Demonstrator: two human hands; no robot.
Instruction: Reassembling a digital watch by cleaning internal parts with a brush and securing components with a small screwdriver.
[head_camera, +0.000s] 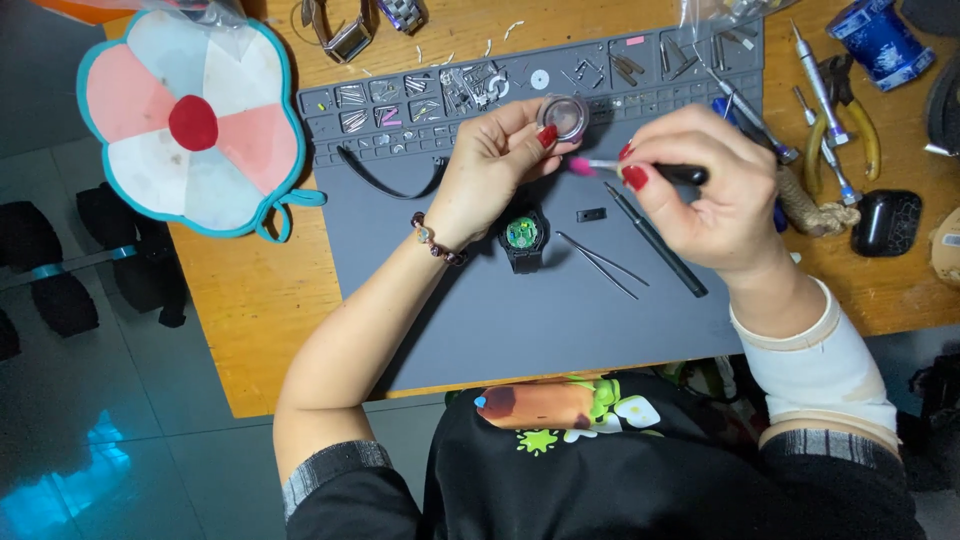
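My left hand (492, 165) pinches a small round metal ring with a glass face, a watch case part (565, 116), above the grey work mat (480, 310). My right hand (700, 190) grips a thin black tool with a pink tip (583, 166), and the tip points at the underside of the round part. On the mat just below my left hand lies an open black watch body (523, 238) showing a green movement.
Tweezers (603, 265), a black rod tool (655, 240) and a small black piece (591, 214) lie on the mat. The mat's top trays (420, 100) hold several tiny parts. A flower-shaped pad (195, 120) sits left; screwdrivers (820, 95), pliers, a blue roll and a black case lie right.
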